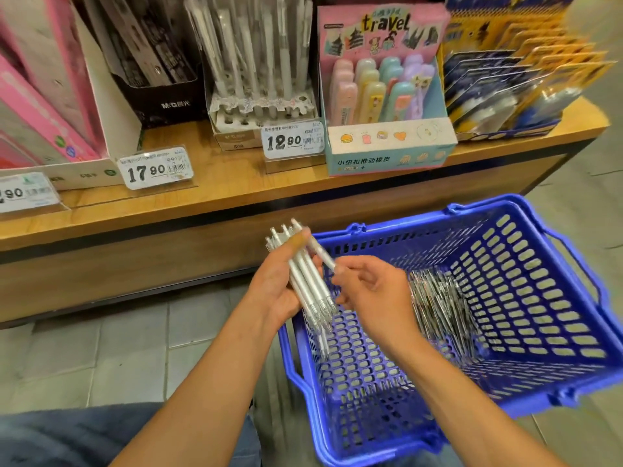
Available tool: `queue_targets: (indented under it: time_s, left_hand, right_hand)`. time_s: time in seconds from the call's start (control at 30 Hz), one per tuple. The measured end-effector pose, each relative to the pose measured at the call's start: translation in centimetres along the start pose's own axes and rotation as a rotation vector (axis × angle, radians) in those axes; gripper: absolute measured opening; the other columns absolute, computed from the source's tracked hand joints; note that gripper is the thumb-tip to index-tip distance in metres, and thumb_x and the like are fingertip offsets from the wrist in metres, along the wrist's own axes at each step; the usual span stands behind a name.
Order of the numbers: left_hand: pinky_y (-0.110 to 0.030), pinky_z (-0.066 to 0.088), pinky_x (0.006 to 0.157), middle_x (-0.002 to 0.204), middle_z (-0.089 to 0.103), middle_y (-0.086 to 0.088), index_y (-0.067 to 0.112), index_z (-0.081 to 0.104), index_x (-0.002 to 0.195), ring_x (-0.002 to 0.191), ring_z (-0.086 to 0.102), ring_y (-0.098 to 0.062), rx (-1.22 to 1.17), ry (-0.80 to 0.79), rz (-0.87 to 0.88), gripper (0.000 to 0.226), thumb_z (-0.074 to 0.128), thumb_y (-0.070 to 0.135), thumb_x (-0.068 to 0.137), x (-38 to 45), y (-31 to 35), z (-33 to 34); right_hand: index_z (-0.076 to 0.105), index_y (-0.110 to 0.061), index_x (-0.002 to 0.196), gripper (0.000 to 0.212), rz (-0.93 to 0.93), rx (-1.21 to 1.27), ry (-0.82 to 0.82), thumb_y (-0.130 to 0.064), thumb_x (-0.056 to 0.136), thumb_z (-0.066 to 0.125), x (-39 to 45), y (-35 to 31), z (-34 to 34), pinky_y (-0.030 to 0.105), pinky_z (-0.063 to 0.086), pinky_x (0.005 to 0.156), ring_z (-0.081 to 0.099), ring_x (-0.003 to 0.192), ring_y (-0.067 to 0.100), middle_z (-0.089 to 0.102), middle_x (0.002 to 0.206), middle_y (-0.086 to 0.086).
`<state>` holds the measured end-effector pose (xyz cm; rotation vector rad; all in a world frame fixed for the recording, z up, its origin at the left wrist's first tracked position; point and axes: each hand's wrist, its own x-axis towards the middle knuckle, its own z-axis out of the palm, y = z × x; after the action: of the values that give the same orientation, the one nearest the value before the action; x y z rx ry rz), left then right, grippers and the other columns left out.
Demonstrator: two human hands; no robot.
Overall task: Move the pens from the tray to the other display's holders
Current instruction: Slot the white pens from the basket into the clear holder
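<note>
Midway: your left hand [276, 291] grips a bundle of pens [308, 281], right hand [367, 291] pinches one from it, more lie in the basket [526, 396], display holders [259, 109] part-filled.

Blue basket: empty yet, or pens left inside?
Not empty. A pile of pens lies on the floor of the blue basket, right of both hands.

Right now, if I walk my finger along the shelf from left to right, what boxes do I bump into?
pink box → black pen box → white pen display → travel eraser box → blue and orange card rack
</note>
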<state>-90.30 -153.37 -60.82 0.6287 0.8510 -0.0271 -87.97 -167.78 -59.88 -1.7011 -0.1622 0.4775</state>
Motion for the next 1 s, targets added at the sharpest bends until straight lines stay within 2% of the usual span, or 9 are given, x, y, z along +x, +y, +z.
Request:
queue_targets:
  time_s: [0.1, 0.27, 0.33, 0.5, 0.6, 0.67, 0.8, 0.9, 1.0]
  left_hand:
    - [-0.044, 0.059, 0.053, 0.060, 0.066, -0.012, 0.003, 0.063, 0.084, 0.058, 0.071, -0.030, -0.030, -0.030, -0.024, 0.041, 0.081, 0.034, 0.064, 0.0, 0.0, -0.1]
    - [-0.036, 0.058, 0.061, 0.063, 0.062, -0.004, 0.010, 0.072, 0.057, 0.057, 0.065, -0.016, -0.047, 0.017, 0.014, 0.023, 0.082, 0.029, 0.063, 0.6, 0.1, -0.6]
    - [-0.034, 0.057, 0.057, 0.062, 0.061, -0.004, 0.008, 0.069, 0.065, 0.055, 0.063, -0.014, -0.052, 0.040, 0.005, 0.019, 0.079, 0.021, 0.075, 0.9, -0.1, -0.7]
    - [-0.031, 0.048, 0.065, 0.067, 0.054, -0.008, 0.008, 0.059, 0.073, 0.055, 0.055, -0.015, -0.090, 0.010, 0.039, 0.015, 0.055, 0.003, 0.087, 1.0, 0.0, -0.6]
    - [-0.028, 0.051, 0.060, 0.058, 0.058, -0.004, 0.011, 0.068, 0.059, 0.050, 0.057, -0.014, -0.150, -0.050, 0.102, 0.035, 0.050, 0.002, 0.087, 1.0, 0.7, -1.3]
    - [-0.024, 0.052, 0.055, 0.062, 0.059, -0.003, 0.010, 0.066, 0.074, 0.051, 0.057, -0.014, -0.193, -0.068, 0.126, 0.023, 0.050, 0.000, 0.087, 0.9, 1.2, -1.7]
    - [-0.024, 0.052, 0.052, 0.066, 0.058, -0.002, 0.012, 0.055, 0.088, 0.052, 0.057, -0.014, -0.191, -0.104, 0.117, 0.019, 0.055, -0.001, 0.074, 1.0, 1.8, -2.3]
    - [-0.024, 0.052, 0.054, 0.066, 0.058, -0.003, 0.011, 0.055, 0.091, 0.052, 0.057, -0.014, -0.188, -0.122, 0.111, 0.027, 0.058, 0.001, 0.066, 1.1, 1.8, -2.5]
    - [-0.024, 0.052, 0.053, 0.066, 0.058, -0.004, 0.011, 0.055, 0.095, 0.051, 0.057, -0.014, -0.181, -0.121, 0.115, 0.033, 0.060, 0.002, 0.064, 1.4, 1.6, -2.8]
  right_hand:
    - [0.072, -0.018, 0.095, 0.009, -0.108, -0.182, -0.032, -0.018, 0.086, 0.072, -0.1, -0.4, 1.5, 0.019, 0.050, 0.056, 0.061, 0.056, 0.004, 0.071, 0.072, -0.003]
    - [0.073, -0.021, 0.099, 0.016, -0.233, -0.291, -0.079, -0.017, 0.083, 0.074, -0.2, 0.4, 1.5, 0.010, 0.041, 0.055, 0.052, 0.051, 0.002, 0.060, 0.061, -0.016]
    - [0.073, -0.018, 0.100, 0.018, -0.306, -0.364, -0.068, -0.015, 0.082, 0.075, -0.1, 0.8, 1.6, 0.009, 0.038, 0.058, 0.050, 0.053, 0.002, 0.052, 0.059, -0.020]
    - [0.075, -0.029, 0.087, 0.010, -0.455, -0.286, -0.137, -0.022, 0.081, 0.074, 0.6, 1.6, 1.8, 0.011, 0.039, 0.061, 0.051, 0.058, 0.004, 0.062, 0.076, -0.007]
    - [0.071, -0.034, 0.079, 0.007, -0.208, -0.017, 0.007, -0.029, 0.083, 0.068, 3.4, 3.7, 0.9, 0.021, 0.046, 0.061, 0.057, 0.065, 0.006, 0.069, 0.074, -0.007]
    - [0.070, -0.028, 0.079, 0.009, -0.025, -0.128, 0.050, -0.024, 0.086, 0.067, 5.9, 7.2, 0.5, 0.025, 0.049, 0.066, 0.062, 0.072, 0.009, 0.069, 0.076, -0.010]
    - [0.060, -0.015, 0.093, 0.004, 0.381, -0.499, -0.239, -0.014, 0.092, 0.063, 8.3, 15.6, 1.5, 0.030, 0.048, 0.073, 0.062, 0.088, 0.025, 0.063, 0.089, 0.004]
    - [0.059, -0.006, 0.108, 0.016, 0.480, -0.712, -0.318, -0.014, 0.094, 0.060, 8.1, 19.8, 2.9, 0.039, 0.053, 0.082, 0.063, 0.100, 0.033, 0.065, 0.108, 0.017]
    - [0.053, -0.005, 0.121, 0.032, 0.499, -0.877, -0.406, -0.021, 0.094, 0.059, 7.6, 21.5, 3.9, 0.030, 0.048, 0.075, 0.061, 0.103, 0.032, 0.062, 0.116, 0.017]
